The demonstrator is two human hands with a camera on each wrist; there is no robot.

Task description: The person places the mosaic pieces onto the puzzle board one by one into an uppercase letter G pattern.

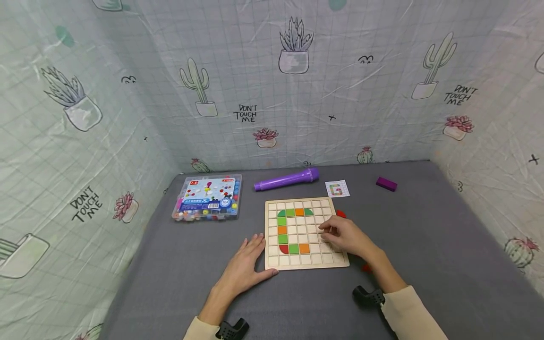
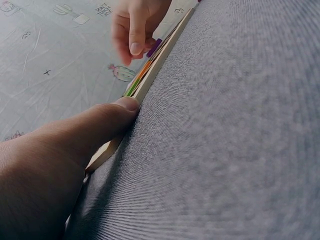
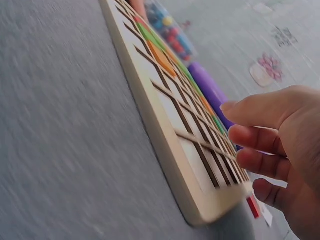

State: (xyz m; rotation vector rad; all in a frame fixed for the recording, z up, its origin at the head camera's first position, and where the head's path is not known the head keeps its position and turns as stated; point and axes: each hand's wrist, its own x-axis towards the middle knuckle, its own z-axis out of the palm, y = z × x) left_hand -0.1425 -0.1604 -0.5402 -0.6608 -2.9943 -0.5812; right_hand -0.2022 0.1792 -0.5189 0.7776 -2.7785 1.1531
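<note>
On the grey tabletop (image 1: 425, 245) the wooden grid board (image 1: 304, 233) lies flat before me; my left hand (image 1: 246, 262) rests open against its left edge, while my right hand (image 1: 346, 236), fingers curled pinching a purple piece (image 2: 154, 47), hovers over its right columns.

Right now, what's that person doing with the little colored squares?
A person is filling a wooden grid board with colored tiles. The left hand rests flat on the gray table, thumb against the board's left edge. The right hand hovers over the board's right side, pinching a small purple tile. Green, orange and red tiles already sit on the board. A small pattern card lies behind it.
</note>
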